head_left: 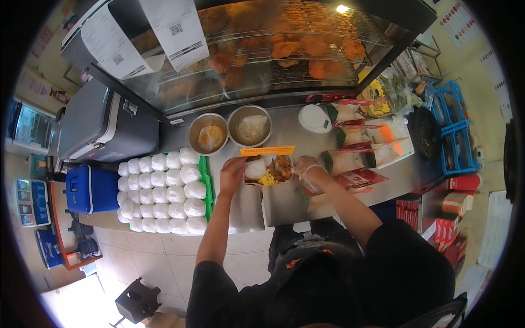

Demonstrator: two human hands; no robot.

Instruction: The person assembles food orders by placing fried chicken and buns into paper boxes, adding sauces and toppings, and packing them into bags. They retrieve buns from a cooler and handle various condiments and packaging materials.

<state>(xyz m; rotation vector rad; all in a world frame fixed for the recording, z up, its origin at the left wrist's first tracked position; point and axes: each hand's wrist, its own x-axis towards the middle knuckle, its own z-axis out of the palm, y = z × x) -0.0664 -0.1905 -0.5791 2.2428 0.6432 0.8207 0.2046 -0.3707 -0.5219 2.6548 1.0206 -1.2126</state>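
Observation:
An open takeaway food box sits on the steel counter in front of me, its orange-yellow lid flap standing up at the far side. Inside are a white wrapped ball at the left, yellow pieces that look like scrambled egg, and brown fried chicken at the right. My left hand, bare, grips the box's left wall. At the right wall is my right hand in a clear plastic glove, its fingers closed on the box edge.
Left stands a green tray of white wrapped balls. Two steel bowls and a round white lid lie beyond the box. Red-and-white packets line the right. A heated glass cabinet with fried chicken borders the far side; coolers stand left.

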